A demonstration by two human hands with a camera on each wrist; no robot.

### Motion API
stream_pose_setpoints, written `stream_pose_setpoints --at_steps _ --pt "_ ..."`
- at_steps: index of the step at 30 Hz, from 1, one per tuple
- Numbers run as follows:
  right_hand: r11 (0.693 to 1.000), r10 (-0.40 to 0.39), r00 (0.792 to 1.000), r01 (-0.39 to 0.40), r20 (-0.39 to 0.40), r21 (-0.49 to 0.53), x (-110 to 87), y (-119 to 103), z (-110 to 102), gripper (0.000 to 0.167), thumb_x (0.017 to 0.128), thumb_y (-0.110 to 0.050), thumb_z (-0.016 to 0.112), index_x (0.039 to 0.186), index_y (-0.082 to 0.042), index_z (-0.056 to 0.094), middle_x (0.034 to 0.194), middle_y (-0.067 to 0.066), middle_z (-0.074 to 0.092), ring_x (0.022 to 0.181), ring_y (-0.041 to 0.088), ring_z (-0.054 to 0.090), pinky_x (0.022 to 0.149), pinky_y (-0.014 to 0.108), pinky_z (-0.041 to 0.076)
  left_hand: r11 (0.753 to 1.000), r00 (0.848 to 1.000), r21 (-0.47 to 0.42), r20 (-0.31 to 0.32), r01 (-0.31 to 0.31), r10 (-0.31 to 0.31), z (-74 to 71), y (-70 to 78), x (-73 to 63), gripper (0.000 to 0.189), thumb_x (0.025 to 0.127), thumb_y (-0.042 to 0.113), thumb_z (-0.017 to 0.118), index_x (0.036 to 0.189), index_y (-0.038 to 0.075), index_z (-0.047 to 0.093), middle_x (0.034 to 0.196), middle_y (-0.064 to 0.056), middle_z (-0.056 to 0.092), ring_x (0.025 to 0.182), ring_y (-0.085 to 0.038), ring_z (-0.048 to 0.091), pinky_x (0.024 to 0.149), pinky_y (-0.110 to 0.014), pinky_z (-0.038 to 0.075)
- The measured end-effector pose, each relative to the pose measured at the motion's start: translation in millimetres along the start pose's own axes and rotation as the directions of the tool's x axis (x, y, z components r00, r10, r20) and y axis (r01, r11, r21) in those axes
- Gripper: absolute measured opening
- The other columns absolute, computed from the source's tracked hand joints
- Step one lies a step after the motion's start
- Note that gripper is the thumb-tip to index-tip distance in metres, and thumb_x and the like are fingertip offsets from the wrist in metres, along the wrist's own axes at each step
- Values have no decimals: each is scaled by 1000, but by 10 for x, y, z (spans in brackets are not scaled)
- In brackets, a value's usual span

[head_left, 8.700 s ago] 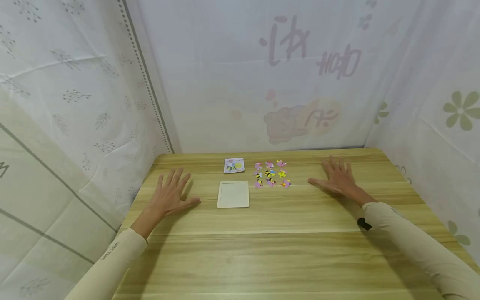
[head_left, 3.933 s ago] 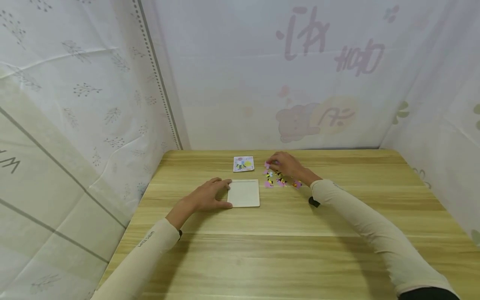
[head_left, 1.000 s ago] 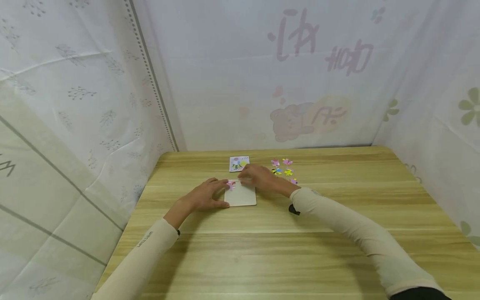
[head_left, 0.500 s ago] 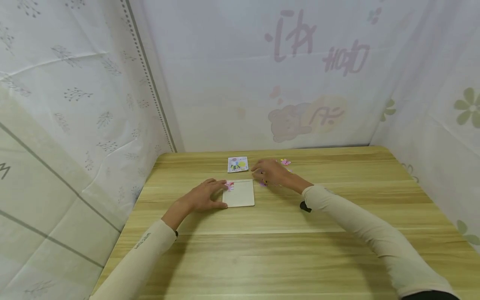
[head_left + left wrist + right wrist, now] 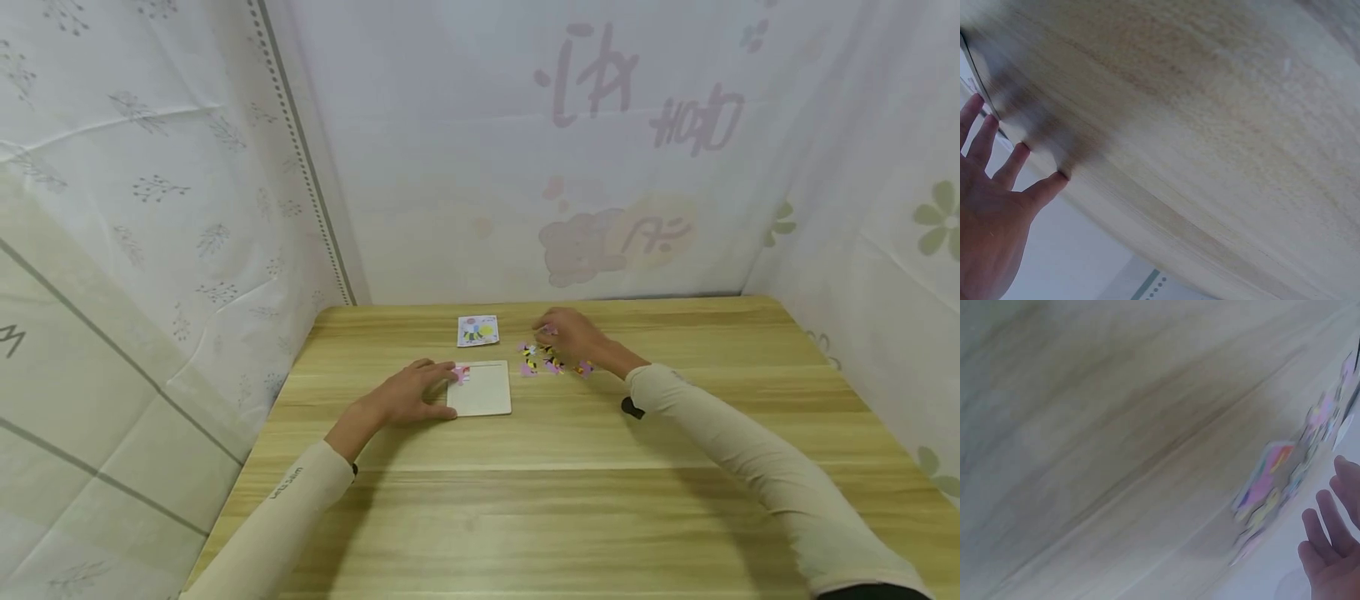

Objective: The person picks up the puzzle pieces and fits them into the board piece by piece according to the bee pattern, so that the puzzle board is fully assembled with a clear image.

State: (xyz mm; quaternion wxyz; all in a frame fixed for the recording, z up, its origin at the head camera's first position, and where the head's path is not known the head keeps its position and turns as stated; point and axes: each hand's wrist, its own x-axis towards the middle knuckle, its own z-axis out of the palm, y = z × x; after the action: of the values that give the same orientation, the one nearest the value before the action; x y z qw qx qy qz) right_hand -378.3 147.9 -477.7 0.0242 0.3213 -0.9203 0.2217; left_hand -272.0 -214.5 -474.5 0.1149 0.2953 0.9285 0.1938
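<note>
My left hand point(image 5: 412, 392) rests at the left side of a square cream puzzle tray point(image 5: 486, 400), fingers straight and spread, fingertips at its edge. In the left wrist view the left hand point(image 5: 994, 194) shows at the far left. A pink puzzle piece point(image 5: 460, 376) lies in the tray's upper left corner, partly covered by the fingers. My right hand point(image 5: 573, 333) is over the back of the loose puzzle pieces point(image 5: 553, 365), bent fingers around a pink piece point(image 5: 550, 329); I cannot tell whether they pinch it. The right wrist view shows the right hand point(image 5: 1332, 537) beside the pieces.
Behind the tray lies a small picture card point(image 5: 477, 331) with a bee on it. The wooden table point(image 5: 480, 508) has its back edge close behind the card and pieces. Patterned curtains point(image 5: 450, 167) hang around the back and both sides.
Over the last second my right hand has moved from the tray back right to the loose pieces. Since the earliest frame, a pink piece has come into the tray and my left hand to its edge.
</note>
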Motion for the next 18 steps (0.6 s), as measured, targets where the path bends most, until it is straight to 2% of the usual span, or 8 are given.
stream_pose_setpoints --at_steps 6,12,18 --pt "999 26 998 -28 -49 -36 16 111 -35 23 97 -15 75 113 2 78 111 15 75 102 32 69 87 47 58 1000 1000 -6 4 21 -21 0 7 -8 79 92 56 74 155 15 49 166 -5 37 152 -36 32 118 -61 33" --pt "991 136 990 -137 -29 -12 63 172 -42 24 98 -23 75 109 -2 81 107 12 75 95 26 67 76 41 59 1000 1000 6 -3 15 -15 -1 16 -11 75 92 56 74 152 16 54 166 -4 38 152 -35 32 118 -60 33" --pt "985 172 984 -173 46 9 132 168 -37 26 101 -23 72 115 -3 79 86 2 77 62 14 65 63 33 57 1000 1000 17 -10 0 0 -1 14 -2 72 92 56 75 149 16 56 165 -5 39 152 -37 31 119 -60 32"
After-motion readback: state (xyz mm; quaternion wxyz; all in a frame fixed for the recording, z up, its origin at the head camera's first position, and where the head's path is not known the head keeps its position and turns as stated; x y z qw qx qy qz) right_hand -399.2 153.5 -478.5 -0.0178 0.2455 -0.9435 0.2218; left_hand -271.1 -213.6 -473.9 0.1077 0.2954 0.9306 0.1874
